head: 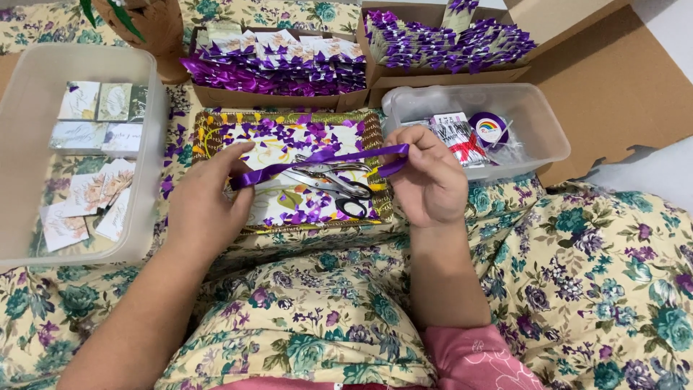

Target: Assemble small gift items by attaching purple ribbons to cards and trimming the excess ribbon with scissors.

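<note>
A length of purple satin ribbon (328, 156) is stretched between both hands above a small tray (375, 128). My left hand (208, 201) pinches its left end and my right hand (427, 180) pinches its right end, which folds back under the fingers. Below the ribbon, scissors (333, 185) with black handles lie on the tray among purple ribbon scraps (289, 134).
A clear tub (18, 137) of small printed cards stands at the left. Another clear tub (538, 123) at the right holds a ribbon spool (489, 129) and packets. Two cardboard boxes (278, 97) of cards with purple bows sit behind. Floral cloth (592, 274) covers everything.
</note>
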